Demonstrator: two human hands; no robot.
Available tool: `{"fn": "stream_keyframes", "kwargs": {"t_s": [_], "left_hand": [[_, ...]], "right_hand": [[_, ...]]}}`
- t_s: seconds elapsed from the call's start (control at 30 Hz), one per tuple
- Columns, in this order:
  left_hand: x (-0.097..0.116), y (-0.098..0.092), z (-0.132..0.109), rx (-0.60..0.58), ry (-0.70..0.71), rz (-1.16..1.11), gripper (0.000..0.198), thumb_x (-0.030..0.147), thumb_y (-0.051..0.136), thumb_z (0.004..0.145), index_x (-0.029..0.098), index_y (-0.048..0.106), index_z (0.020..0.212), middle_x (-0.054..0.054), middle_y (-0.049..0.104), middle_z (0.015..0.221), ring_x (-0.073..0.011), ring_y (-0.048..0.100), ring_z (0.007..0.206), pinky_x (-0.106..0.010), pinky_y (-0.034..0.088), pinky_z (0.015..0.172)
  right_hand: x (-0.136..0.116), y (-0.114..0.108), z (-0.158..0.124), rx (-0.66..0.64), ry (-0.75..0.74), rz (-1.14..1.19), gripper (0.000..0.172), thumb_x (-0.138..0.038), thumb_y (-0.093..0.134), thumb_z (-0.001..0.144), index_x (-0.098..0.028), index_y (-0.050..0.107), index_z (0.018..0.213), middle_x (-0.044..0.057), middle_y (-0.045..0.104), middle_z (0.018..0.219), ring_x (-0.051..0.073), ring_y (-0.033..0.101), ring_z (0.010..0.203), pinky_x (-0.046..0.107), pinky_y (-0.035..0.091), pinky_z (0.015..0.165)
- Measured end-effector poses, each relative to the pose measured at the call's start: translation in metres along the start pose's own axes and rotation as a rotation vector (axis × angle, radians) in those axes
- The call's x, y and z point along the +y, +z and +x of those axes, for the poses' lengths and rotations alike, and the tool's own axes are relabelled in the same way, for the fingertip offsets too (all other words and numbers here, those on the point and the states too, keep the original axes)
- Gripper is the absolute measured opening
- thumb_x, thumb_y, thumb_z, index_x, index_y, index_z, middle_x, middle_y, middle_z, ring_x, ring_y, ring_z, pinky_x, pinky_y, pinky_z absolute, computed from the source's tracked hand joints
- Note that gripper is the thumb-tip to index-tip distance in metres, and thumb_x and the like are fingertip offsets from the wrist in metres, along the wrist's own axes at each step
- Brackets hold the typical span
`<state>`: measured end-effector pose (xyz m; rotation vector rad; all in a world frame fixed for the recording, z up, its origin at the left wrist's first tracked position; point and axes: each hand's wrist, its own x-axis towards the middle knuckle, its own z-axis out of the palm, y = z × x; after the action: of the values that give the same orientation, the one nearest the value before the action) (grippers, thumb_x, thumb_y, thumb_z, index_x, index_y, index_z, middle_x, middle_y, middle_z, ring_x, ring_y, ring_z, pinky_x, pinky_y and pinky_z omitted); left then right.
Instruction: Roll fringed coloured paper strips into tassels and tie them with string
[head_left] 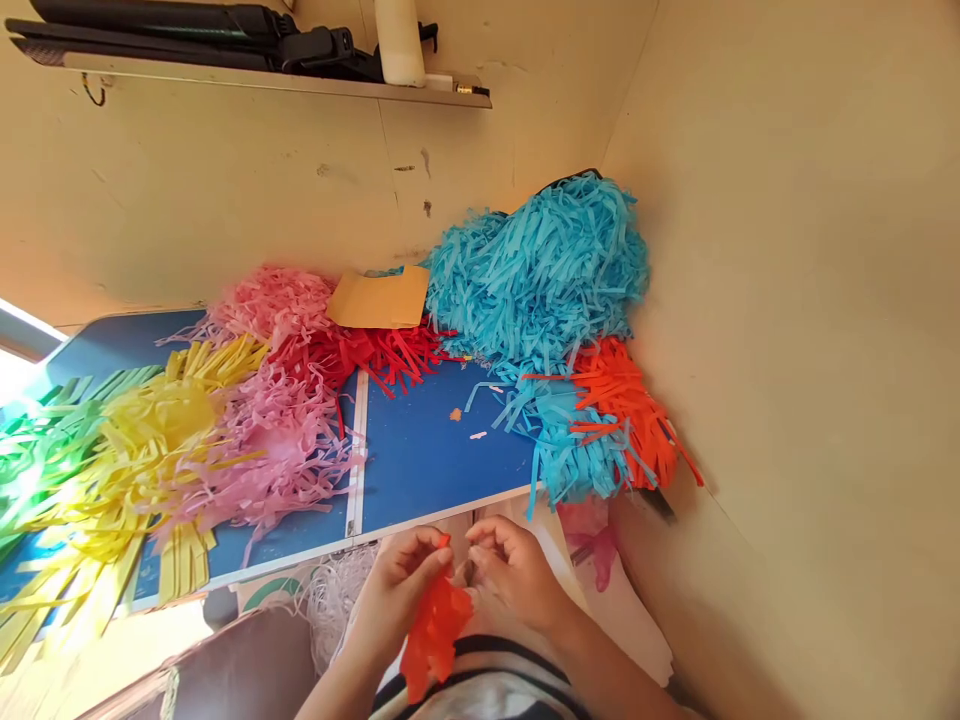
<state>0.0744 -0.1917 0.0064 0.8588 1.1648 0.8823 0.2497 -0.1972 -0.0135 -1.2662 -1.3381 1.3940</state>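
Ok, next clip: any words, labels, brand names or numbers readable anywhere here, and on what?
None can be read.
The green-and-white printed item under the blue table edge: only a curved mark shows, no legible text.
The tan card, the black items on the shelf and the white cylinder: no print visible.
The red paper held in the left hand and right hand: plain.

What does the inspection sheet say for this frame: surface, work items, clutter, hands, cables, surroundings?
Surface: blue table with a white seam.
Work items: red paper piece held by both hands.
Clutter: fringed paper heaps, blue, orange, pink, yellow, green; tan card.
Hands: left hand and right hand pinch the paper.
Cables: nothing seen.
Surroundings: beige walls, shelf above.
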Motion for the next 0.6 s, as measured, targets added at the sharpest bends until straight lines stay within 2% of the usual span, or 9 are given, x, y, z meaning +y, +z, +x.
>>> {"fn": "stream_keyframes", "kwargs": {"t_s": [0.07, 0.13, 0.23, 0.3, 0.33, 0.37, 0.43, 0.53, 0.6], "left_hand": [[0.007, -0.002, 0.001, -0.016, 0.040, 0.046, 0.034, 0.050, 0.077, 0.070, 0.019, 0.066, 0.075, -0.003, 0.066, 0.070, -0.0162, 0.060, 0.066, -0.024, 0.049, 0.061], [0.012, 0.003, 0.001, -0.108, 0.025, 0.044, 0.031, 0.049, 0.075, 0.072, 0.019, 0.066, 0.073, -0.005, 0.067, 0.079, -0.0182, 0.062, 0.073, -0.026, 0.050, 0.065], [0.010, 0.009, 0.002, -0.326, -0.126, -0.012, 0.030, 0.049, 0.071, 0.077, 0.020, 0.063, 0.078, -0.002, 0.064, 0.075, -0.0141, 0.057, 0.059, -0.024, 0.045, 0.055], [0.004, 0.006, 0.006, -0.407, -0.121, 0.066, 0.029, 0.047, 0.069, 0.080, 0.019, 0.063, 0.079, 0.000, 0.062, 0.070, -0.0117, 0.052, 0.056, -0.021, 0.039, 0.054], [0.000, 0.001, 0.010, -0.412, -0.077, 0.137, 0.029, 0.046, 0.068, 0.081, 0.018, 0.063, 0.079, 0.000, 0.061, 0.070, -0.0116, 0.051, 0.058, -0.021, 0.037, 0.056], [-0.005, -0.003, 0.014, -0.401, -0.029, 0.219, 0.029, 0.046, 0.066, 0.083, 0.018, 0.063, 0.077, 0.000, 0.060, 0.068, -0.0119, 0.051, 0.060, -0.021, 0.036, 0.057], [-0.016, -0.012, 0.023, -0.354, 0.028, 0.385, 0.029, 0.045, 0.061, 0.087, 0.018, 0.063, 0.075, 0.001, 0.059, 0.065, -0.0127, 0.050, 0.060, -0.021, 0.035, 0.057], [-0.032, -0.017, 0.035, -0.274, 0.047, 0.588, 0.026, 0.041, 0.060, 0.085, 0.019, 0.062, 0.070, 0.002, 0.057, 0.059, -0.0141, 0.049, 0.056, -0.022, 0.032, 0.055], [-0.037, -0.015, 0.038, -0.222, 0.063, 0.634, 0.024, 0.038, 0.061, 0.082, 0.020, 0.061, 0.066, 0.002, 0.055, 0.058, -0.0144, 0.048, 0.056, -0.022, 0.031, 0.054]], "right_hand": [[-0.007, -0.005, -0.002, -0.119, 0.060, 0.026, 0.014, -0.019, 0.056, 0.080, -0.019, 0.062, 0.092, -0.002, 0.062, 0.071, 0.013, 0.058, 0.064, 0.023, 0.044, 0.059], [-0.015, -0.008, -0.002, -0.199, 0.036, -0.011, 0.011, -0.016, 0.054, 0.081, -0.019, 0.062, 0.088, -0.001, 0.064, 0.076, 0.014, 0.061, 0.069, 0.023, 0.045, 0.064], [-0.024, -0.022, -0.003, -0.109, 0.019, -0.066, 0.008, -0.017, 0.057, 0.081, -0.019, 0.065, 0.085, -0.002, 0.063, 0.072, 0.013, 0.058, 0.066, 0.022, 0.044, 0.061], [-0.025, -0.049, -0.005, -0.069, 0.120, 0.037, 0.006, -0.025, 0.066, 0.078, -0.019, 0.067, 0.079, -0.004, 0.057, 0.059, 0.010, 0.049, 0.051, 0.021, 0.036, 0.049], [-0.024, -0.068, -0.008, -0.051, 0.168, 0.150, 0.011, -0.029, 0.071, 0.074, -0.019, 0.067, 0.075, -0.005, 0.054, 0.053, 0.008, 0.042, 0.044, 0.020, 0.031, 0.044], [-0.024, -0.089, -0.012, 0.002, 0.191, 0.293, 0.016, -0.033, 0.075, 0.071, -0.019, 0.067, 0.072, -0.006, 0.052, 0.050, 0.007, 0.037, 0.040, 0.019, 0.027, 0.040], [-0.025, -0.136, -0.023, 0.279, 0.106, 0.540, 0.019, -0.035, 0.080, 0.066, -0.022, 0.067, 0.072, -0.005, 0.055, 0.052, 0.006, 0.037, 0.038, 0.017, 0.025, 0.038], [-0.037, -0.193, -0.044, 0.703, -0.109, 0.675, 0.012, -0.029, 0.078, 0.070, -0.028, 0.070, 0.078, -0.003, 0.065, 0.067, 0.009, 0.053, 0.049, 0.018, 0.037, 0.041], [-0.044, -0.211, -0.055, 0.832, -0.215, 0.661, 0.015, -0.027, 0.078, 0.071, -0.031, 0.072, 0.084, -0.002, 0.070, 0.078, 0.011, 0.061, 0.058, 0.021, 0.045, 0.047]]}}
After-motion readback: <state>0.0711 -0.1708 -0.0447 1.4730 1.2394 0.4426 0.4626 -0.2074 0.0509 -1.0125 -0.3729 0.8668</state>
